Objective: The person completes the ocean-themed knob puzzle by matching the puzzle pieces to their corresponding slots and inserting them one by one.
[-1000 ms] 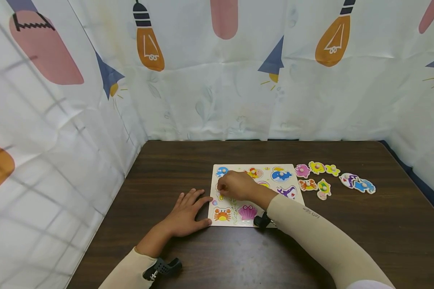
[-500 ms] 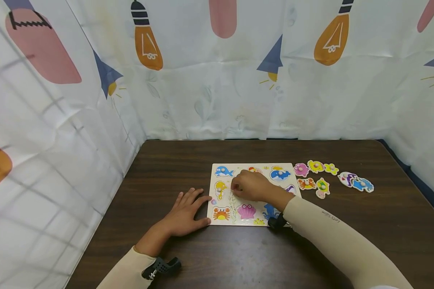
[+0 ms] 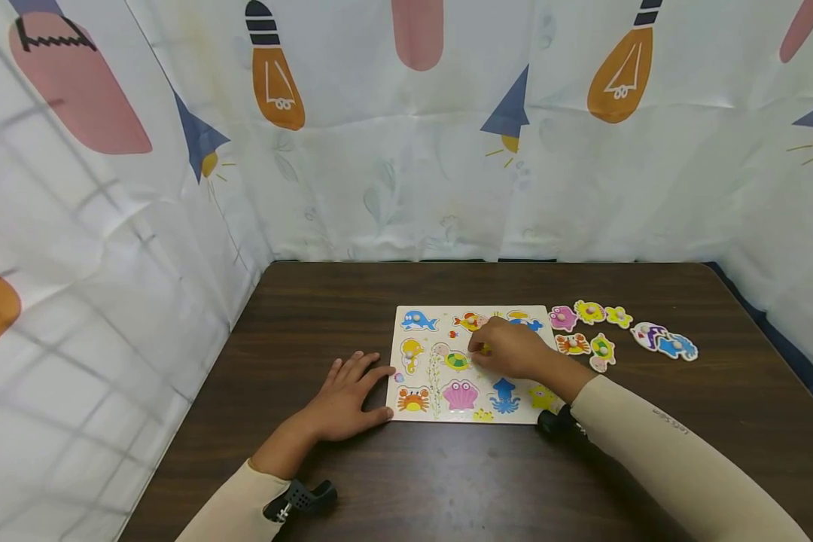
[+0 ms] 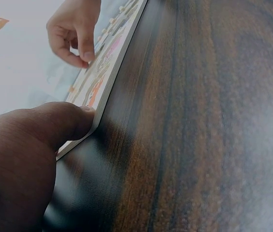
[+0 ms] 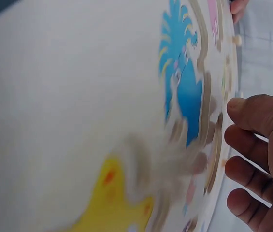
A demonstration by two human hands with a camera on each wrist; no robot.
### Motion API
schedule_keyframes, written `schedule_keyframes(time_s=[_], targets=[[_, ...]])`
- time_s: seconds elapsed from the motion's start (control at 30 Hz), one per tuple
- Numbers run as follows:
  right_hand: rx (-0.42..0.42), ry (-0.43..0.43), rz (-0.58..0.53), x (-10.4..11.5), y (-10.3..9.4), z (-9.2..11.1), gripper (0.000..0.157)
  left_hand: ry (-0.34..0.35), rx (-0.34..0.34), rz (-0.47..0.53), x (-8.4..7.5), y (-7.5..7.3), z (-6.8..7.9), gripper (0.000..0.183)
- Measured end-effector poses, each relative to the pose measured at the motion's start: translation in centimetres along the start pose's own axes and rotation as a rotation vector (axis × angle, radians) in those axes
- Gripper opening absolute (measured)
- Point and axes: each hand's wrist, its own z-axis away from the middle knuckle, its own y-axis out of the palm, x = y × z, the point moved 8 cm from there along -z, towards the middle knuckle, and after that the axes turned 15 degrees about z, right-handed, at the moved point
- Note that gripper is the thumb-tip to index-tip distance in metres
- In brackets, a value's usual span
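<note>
A white puzzle board (image 3: 528,414) printed with sea animals lies on the table. My left hand (image 3: 345,403) rests flat at its left edge, fingers spread; in the left wrist view, the thumb (image 4: 61,121) presses on the board's corner. Over the board's middle right is my right hand (image 3: 511,350), fingers loosely bent. The right wrist view shows its thumb and fingertips apart, with nothing visible between them. Near its fingertips is the turtle picture (image 3: 457,361). At the board's left are a whale piece (image 3: 418,321) and a yellow seahorse (image 3: 411,355); a blue squid picture (image 3: 504,397) shows below the hand.
Several loose knobbed pieces lie right of the board, including a pink fish (image 3: 562,318), an orange crab (image 3: 572,345), a green and yellow turtle (image 3: 602,349) and a blue piece (image 3: 677,347). A patterned curtain (image 3: 406,188) hangs behind the dark wooden table (image 3: 325,301).
My right hand has moved right from the seahorse across the board, uncovering the seahorse, the turtle picture and the squid. My left hand has stayed at the board's left edge.
</note>
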Motion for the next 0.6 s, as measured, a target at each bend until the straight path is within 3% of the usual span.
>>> schedule_keyframes(time_s=[0.3,0.6], targets=[[-0.030,0.008,0.008,-2.8,-0.4,2.2,0.007,-0.005,-0.001,0.003,0.1,0.0,0.0,0.069],[-0.063,0.084,0.033,-6.3,-0.6,4.8,0.007,-0.011,0.006,-0.009,0.1,0.0,0.0,0.071]])
